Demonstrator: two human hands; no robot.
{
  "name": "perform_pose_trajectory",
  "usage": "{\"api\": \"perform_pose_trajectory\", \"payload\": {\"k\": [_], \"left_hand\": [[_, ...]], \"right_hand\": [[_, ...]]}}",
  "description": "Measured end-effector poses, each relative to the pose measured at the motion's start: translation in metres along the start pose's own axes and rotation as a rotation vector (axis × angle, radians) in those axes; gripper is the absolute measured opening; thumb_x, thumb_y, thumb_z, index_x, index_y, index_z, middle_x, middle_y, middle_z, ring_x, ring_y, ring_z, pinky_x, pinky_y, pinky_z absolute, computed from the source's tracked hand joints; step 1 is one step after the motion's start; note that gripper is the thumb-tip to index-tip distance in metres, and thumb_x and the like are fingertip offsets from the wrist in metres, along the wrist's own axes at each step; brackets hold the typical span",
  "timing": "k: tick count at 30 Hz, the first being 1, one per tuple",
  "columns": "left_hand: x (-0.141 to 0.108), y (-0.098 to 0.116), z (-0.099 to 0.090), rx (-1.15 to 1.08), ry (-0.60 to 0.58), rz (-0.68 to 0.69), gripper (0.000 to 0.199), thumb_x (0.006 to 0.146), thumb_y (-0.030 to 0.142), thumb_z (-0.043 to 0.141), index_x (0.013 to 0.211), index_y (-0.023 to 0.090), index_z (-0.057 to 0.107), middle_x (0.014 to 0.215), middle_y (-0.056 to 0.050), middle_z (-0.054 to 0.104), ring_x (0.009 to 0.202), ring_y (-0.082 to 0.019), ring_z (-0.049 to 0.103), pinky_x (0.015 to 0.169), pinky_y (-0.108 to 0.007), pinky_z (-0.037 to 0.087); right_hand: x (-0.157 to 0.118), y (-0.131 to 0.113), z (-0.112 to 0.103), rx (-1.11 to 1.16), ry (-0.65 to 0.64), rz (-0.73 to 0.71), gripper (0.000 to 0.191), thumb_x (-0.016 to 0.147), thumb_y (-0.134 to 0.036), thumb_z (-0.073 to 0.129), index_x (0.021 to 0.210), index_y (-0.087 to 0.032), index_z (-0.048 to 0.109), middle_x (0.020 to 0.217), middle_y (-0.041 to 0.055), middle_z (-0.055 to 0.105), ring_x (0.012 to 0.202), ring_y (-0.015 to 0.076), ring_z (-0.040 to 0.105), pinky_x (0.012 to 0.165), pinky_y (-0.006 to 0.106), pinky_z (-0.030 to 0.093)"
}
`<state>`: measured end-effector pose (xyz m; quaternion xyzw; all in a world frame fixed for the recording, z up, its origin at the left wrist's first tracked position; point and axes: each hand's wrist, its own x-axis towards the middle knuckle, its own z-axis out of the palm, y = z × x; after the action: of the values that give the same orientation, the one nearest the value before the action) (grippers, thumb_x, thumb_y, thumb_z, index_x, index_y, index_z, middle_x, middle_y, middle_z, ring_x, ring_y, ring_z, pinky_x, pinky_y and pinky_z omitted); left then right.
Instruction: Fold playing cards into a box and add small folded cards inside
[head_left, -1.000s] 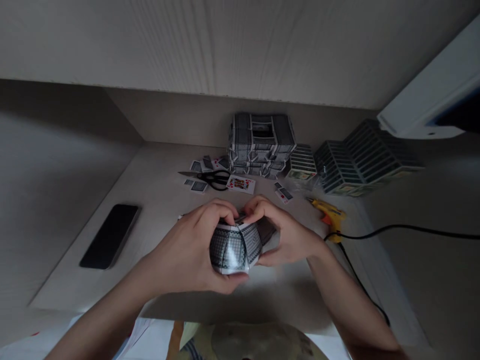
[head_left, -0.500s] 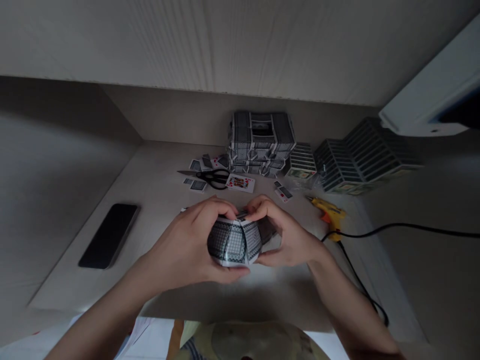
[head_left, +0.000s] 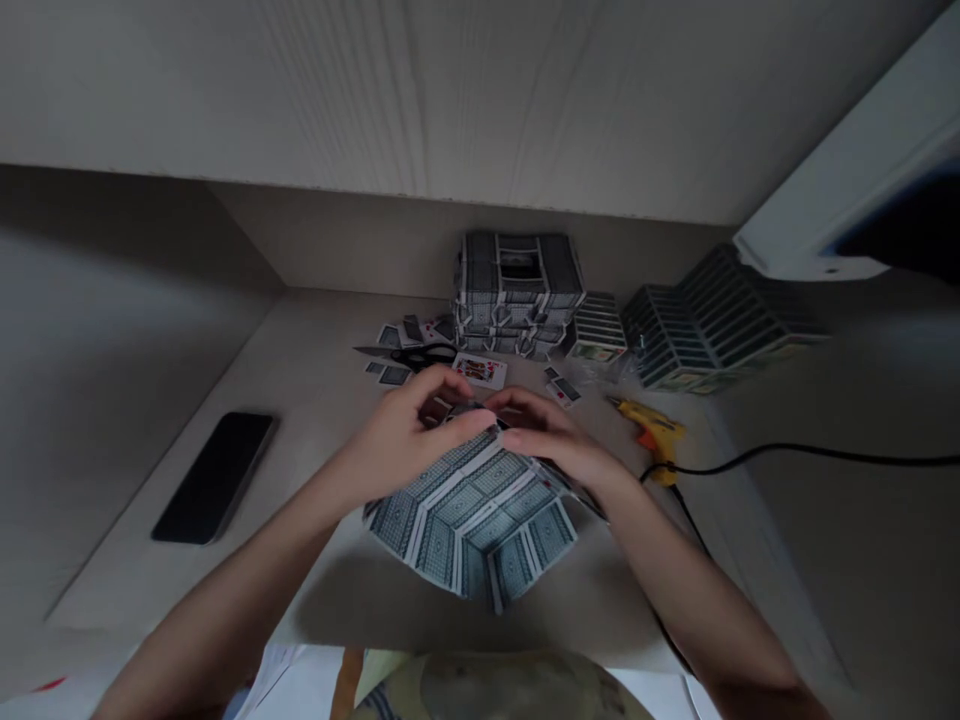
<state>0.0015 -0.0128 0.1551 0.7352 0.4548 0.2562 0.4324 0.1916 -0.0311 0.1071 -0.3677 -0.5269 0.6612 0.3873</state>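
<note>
Between my hands is a folded structure made of playing cards [head_left: 480, 500], backs outward in a blue-grey pattern, its near part bent down toward me. My left hand [head_left: 409, 435] grips its upper left edge, with the thumb lying on top. On the other side, my right hand [head_left: 551, 435] holds the upper right edge, thumb over the cards and fingers behind. Both sets of fingertips meet close together at the top edge, and the far side is hidden. Just beyond the hands lies a face-up court card [head_left: 481, 371].
Black scissors [head_left: 420, 356] lie among cut card pieces [head_left: 394, 375]. A larger card box [head_left: 521, 280] stands at the back, beside stepped card stacks [head_left: 705, 325]. A yellow glue gun [head_left: 656, 435] with a black cord is on the right, a phone [head_left: 214, 478] on the left.
The card structure has turned and tipped, so its broad patterned face now shows below my hands. My thumbs have moved from its underside to its top edge.
</note>
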Motion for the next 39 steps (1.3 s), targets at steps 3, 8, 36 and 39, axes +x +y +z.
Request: {"api": "perform_pose_trajectory", "payload": {"k": [3,8,36,39], "left_hand": [[0.018,-0.029,0.015,-0.015,-0.025,-0.03,0.032,0.079,0.048,0.051,0.083,0.017,0.06,0.08,0.0,0.063,0.073,-0.013,0.058,0.063,-0.023,0.045],[0.028,-0.067,0.033,0.064,-0.046,-0.044,0.036,0.082,0.047,0.046,0.078,0.017,0.065,0.075,-0.001,0.066,0.071,-0.016,0.059,0.062,-0.025,0.044],[0.015,-0.101,0.037,0.761,-0.329,0.224,0.026,0.077,0.007,0.042,0.094,0.017,0.059,0.091,-0.006,0.064,0.082,-0.019,0.061,0.07,-0.027,0.044],[0.013,-0.103,0.036,0.703,-0.307,0.21,0.027,0.077,0.006,0.042,0.095,0.017,0.059,0.09,-0.006,0.065,0.083,-0.018,0.061,0.071,-0.026,0.043]], "right_hand": [[0.011,0.032,-0.004,0.113,0.098,0.145,0.03,0.068,-0.042,0.067,0.087,-0.019,0.059,0.08,-0.0009,0.06,0.073,0.0123,0.057,0.065,0.025,0.044],[0.012,0.069,-0.002,0.256,0.13,0.27,0.027,0.075,-0.044,0.058,0.078,-0.017,0.061,0.07,-0.0007,0.063,0.066,0.0129,0.059,0.063,0.027,0.047],[0.008,0.077,0.004,0.308,0.243,0.47,0.033,0.051,-0.031,0.078,0.075,-0.012,0.066,0.064,0.0003,0.064,0.057,0.0125,0.055,0.058,0.026,0.04],[0.008,0.08,0.005,0.19,0.245,0.411,0.036,0.055,-0.036,0.077,0.083,-0.014,0.067,0.071,-0.0001,0.066,0.062,0.0131,0.057,0.061,0.025,0.04]]}}
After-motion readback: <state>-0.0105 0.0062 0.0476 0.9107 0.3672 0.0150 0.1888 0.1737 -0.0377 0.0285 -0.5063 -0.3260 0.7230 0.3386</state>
